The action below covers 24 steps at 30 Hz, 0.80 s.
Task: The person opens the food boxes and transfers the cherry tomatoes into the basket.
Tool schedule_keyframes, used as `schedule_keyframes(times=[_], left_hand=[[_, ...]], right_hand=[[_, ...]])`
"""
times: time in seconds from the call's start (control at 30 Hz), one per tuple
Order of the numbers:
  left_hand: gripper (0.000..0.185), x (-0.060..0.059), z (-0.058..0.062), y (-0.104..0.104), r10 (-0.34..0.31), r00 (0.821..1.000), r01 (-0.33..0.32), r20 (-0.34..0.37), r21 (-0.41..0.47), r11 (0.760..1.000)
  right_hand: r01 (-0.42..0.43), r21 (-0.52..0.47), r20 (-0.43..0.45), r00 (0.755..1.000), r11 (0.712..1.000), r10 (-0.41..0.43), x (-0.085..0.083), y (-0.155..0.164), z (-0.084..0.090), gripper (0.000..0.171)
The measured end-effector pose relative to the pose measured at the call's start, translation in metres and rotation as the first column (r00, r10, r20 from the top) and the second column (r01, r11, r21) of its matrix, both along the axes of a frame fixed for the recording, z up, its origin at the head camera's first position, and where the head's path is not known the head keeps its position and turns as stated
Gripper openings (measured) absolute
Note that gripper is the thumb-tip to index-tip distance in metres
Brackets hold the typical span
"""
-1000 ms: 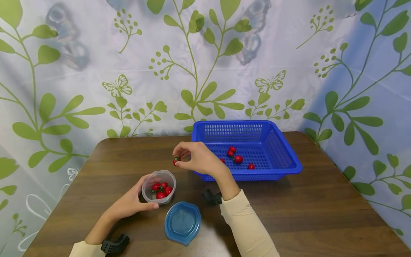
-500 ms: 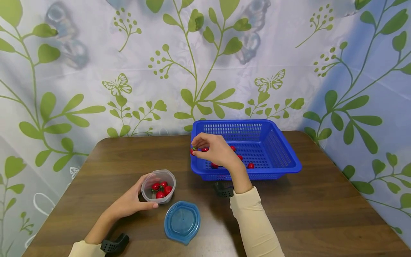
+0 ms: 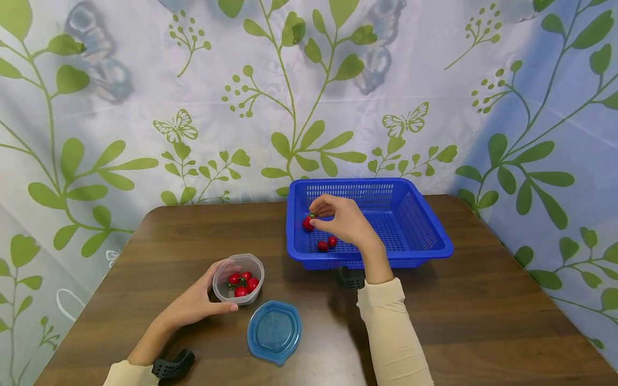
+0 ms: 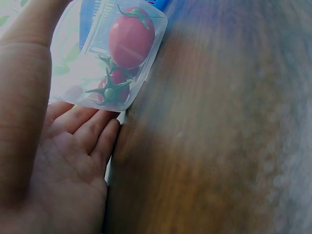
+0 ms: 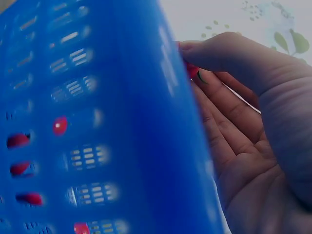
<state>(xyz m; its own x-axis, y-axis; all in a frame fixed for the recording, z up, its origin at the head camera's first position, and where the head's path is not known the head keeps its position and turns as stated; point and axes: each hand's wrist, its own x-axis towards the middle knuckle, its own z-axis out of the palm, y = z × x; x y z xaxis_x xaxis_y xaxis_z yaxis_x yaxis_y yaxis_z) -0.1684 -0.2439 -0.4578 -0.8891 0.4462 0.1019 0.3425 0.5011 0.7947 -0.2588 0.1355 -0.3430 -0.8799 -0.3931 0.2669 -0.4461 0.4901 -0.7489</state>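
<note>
My left hand (image 3: 199, 303) holds a small clear plastic container (image 3: 246, 260), thumb on the near side and fingers on the far side. Several red cherry tomatoes (image 3: 240, 291) with green stems lie inside it. In the left wrist view its fingers (image 4: 92, 131) lie against the container's wall. Over the left part of the blue basket (image 3: 415, 253), my right hand (image 3: 344, 217) pinches a cherry tomato (image 3: 307, 223) between thumb and fingers. The basket's rim partly hides that tomato in the right wrist view. Two other tomatoes (image 3: 327, 244) show on the basket floor; my hand may hide more.
A blue lid (image 3: 274, 332) lies on the brown wooden table (image 3: 463, 321), to the right of and nearer than the container. Behind the table hangs a white cloth (image 3: 203, 102) with green leaves. A black wrist strap (image 3: 174, 365) is on each wrist.
My right hand has carried the tomato rightward from near the container to over the basket. My left hand and the container have stayed in place.
</note>
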Motion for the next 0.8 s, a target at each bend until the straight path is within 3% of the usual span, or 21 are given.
schedule_keyframes(times=[0.8], left_hand=[[0.092,0.002,-0.001,0.000,0.006,1.000,-0.006,-0.009,0.000,1.000]], right_hand=[[0.158,0.090,0.062,0.985,0.983,-0.163,-0.007,0.042,-0.014,0.027]])
